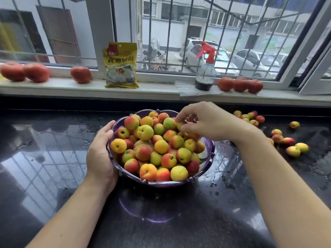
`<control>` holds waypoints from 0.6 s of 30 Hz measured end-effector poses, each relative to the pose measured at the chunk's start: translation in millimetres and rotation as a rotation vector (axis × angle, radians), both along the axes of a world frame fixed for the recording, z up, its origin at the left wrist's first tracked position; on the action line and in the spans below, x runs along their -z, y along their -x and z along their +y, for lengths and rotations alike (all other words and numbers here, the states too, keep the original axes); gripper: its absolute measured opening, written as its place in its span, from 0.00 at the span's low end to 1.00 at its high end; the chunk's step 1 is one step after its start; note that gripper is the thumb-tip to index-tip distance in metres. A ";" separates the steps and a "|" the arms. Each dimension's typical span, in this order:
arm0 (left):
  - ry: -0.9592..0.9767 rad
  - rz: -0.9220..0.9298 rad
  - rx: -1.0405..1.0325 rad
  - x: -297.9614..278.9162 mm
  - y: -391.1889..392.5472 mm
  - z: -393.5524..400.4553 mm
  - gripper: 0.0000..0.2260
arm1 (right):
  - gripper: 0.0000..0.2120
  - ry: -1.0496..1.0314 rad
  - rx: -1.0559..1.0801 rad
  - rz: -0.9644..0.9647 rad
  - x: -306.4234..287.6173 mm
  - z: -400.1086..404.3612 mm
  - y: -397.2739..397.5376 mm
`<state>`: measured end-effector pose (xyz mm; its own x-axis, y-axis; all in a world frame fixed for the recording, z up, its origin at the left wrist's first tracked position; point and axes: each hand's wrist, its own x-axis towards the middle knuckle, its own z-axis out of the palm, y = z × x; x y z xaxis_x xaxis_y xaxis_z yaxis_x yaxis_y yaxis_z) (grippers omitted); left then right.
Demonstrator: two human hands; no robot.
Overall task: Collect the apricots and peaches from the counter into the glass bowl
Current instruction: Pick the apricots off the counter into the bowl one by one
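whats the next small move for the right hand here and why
Probably let go of the fruit and reach right again. The right hand hovers over the heaped glass bowl with fingers curled round a small greenish apricot, while the left hand holds the rim. More loose apricots lie on the dark counter to the right.

The left hand (pixel 100 154) lay curved, palm inward, thumb up at the far end, its forearm running in from the lower left. The right hand (pixel 202 120) hung palm down, fingers bent downward with tips drawn close, its forearm reaching in from the lower right.
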<state>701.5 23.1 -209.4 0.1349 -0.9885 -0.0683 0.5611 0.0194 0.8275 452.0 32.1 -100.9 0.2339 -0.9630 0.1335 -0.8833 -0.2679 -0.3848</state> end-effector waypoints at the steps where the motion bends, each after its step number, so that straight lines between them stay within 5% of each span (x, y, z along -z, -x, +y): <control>1: 0.003 -0.002 0.003 -0.1 -0.2 0.2 0.14 | 0.09 -0.023 0.000 -0.029 0.2 0.2 1.1; 5: 0.005 -0.014 0.010 -0.1 -0.3 0.5 0.15 | 0.06 0.098 0.071 -0.378 -4.2 -5.7 19.8; 8: 0.005 -0.018 0.012 0.5 -0.7 0.0 0.15 | 0.06 0.311 0.365 -0.486 8.6 -22.8 55.6; 12: -0.004 0.001 0.006 1.8 -0.9 -1.2 0.15 | 0.14 0.256 0.747 -0.150 60.4 -44.4 105.7; 18: -0.003 0.008 0.007 2.0 -1.0 -2.3 0.15 | 0.22 0.146 0.660 0.209 118.2 -61.0 101.3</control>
